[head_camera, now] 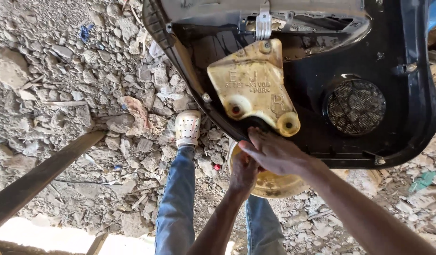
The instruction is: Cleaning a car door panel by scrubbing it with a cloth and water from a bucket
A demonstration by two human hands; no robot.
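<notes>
While one black car door panel (369, 56) fills the upper right of the frame, two bare hands meet at its lower edge: the right hand (274, 152) lies flat, fingers spread open, on the panel below one yellowed foam pad (253, 87), and the left hand (244, 170) curls around the rim of one yellow bowl (274, 184) at lower centre; one round speaker grille (356, 106) shows at right, one white perforated clog (187, 126) on the rubble (62, 94) at centre

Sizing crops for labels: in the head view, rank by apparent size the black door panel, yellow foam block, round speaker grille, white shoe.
1. Black door panel
2. Yellow foam block
3. Round speaker grille
4. White shoe; it lies farther from the camera, so its true size is unsure.
</notes>
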